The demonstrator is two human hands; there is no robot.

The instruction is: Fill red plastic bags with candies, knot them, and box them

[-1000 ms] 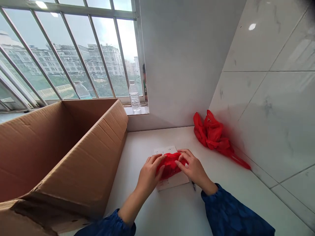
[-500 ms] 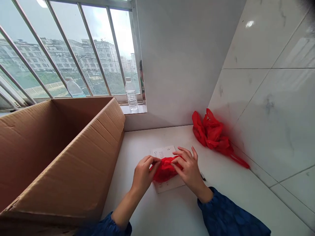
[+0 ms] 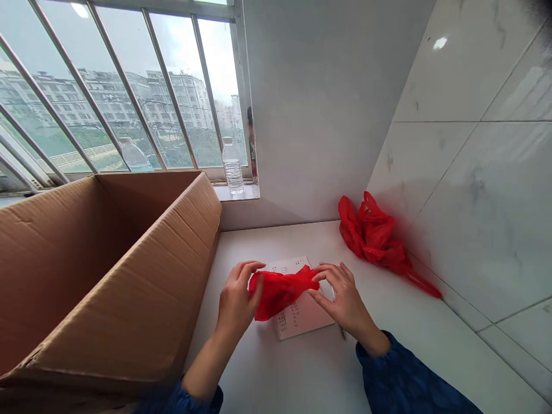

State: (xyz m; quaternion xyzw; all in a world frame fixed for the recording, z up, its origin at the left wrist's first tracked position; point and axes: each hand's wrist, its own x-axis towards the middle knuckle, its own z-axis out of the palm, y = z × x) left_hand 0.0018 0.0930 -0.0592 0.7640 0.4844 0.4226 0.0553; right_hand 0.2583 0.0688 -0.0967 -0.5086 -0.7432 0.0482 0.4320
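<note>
A crumpled red plastic bag (image 3: pixel 280 292) lies across a sheet with handwritten-looking marks (image 3: pixel 307 316). Compared with half a second ago, it is drawn out longer and reaches farther left, baring more of the sheet's lower writing. The left hand (image 3: pixel 237 299), shifted left with it, grasps the bag's left end, thumb in front. The right hand (image 3: pixel 344 298) has its fingertips at the narrowed right end; whether they pinch it I cannot tell. A pen (image 3: pixel 343 333) peeks out below that hand, on the white tabletop (image 3: pixel 276 374). Farther out, another red plastic bag (image 3: pixel 373 233) lies by the tiled wall, and an open cardboard box (image 3: pixel 129 299) stands left.
</note>
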